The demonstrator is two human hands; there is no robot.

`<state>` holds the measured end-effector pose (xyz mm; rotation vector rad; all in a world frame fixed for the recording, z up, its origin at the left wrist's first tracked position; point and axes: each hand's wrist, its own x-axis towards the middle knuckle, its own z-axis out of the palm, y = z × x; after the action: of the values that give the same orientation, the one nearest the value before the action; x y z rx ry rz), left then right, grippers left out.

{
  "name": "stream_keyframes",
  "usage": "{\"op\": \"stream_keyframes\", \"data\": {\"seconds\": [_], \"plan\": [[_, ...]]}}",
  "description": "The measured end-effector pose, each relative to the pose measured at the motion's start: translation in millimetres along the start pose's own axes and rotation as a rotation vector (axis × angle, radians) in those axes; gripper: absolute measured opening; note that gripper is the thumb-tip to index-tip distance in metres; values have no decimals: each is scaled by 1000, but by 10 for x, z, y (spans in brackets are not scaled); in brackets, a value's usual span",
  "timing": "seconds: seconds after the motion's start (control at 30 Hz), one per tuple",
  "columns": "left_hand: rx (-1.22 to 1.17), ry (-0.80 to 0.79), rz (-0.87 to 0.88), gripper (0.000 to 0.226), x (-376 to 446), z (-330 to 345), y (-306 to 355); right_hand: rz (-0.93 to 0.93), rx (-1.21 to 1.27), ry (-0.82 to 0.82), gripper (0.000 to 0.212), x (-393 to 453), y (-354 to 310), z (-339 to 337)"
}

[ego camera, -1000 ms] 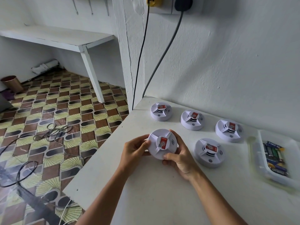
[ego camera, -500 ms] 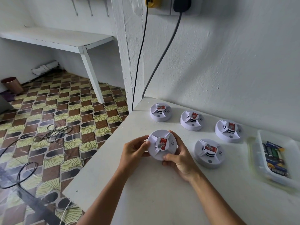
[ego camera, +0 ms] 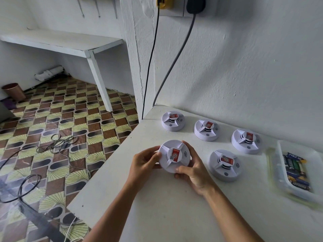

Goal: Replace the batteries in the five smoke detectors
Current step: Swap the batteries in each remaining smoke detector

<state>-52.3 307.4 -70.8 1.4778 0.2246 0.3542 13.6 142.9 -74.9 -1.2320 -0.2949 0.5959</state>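
Observation:
I hold a round white smoke detector (ego camera: 173, 155) with a red label just above the white table (ego camera: 157, 206). My left hand (ego camera: 144, 161) grips its left rim, and my right hand (ego camera: 194, 170) wraps its right and near rim. Several more identical detectors lie on the table: one at the back left (ego camera: 172, 121), one beside it (ego camera: 206, 130), one further right (ego camera: 246, 141) and one in front (ego camera: 224, 165). A clear plastic tray (ego camera: 279, 175) at the right holds several batteries (ego camera: 295, 169).
The table's left edge drops to a patterned tile floor with loose black cables (ego camera: 26, 180). Two cords (ego camera: 166, 67) hang from wall plugs down behind the table's back corner. A white shelf (ego camera: 61, 42) stands at the far left.
The held detector has turned slightly in my hands; both hands stay in the same grip and place. The view has shifted a little.

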Motion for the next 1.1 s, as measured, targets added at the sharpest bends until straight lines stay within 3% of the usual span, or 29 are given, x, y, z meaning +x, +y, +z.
{"op": "stream_keyframes", "data": {"seconds": [0.2, 0.37, 0.5, 0.77, 1.1], "plan": [[-4, 2, -1, 24, 6, -5, -8, 17, 23, -13, 80, -6, -16, -1], [-9, -1, -7, 26, 11, -5, -13, 126, 272, -63, 76, 2, -58, -13], [-2, -1, -7, 32, 12, -10, -14, 168, 377, -56, 48, -30, -113, 13], [-11, -3, -10, 35, 14, -12, -18, 181, 431, -56, 65, -64, -174, 42], [-5, -1, -9, 33, 6, -10, -13, 193, 431, -26, 71, -47, -152, 37]]}}
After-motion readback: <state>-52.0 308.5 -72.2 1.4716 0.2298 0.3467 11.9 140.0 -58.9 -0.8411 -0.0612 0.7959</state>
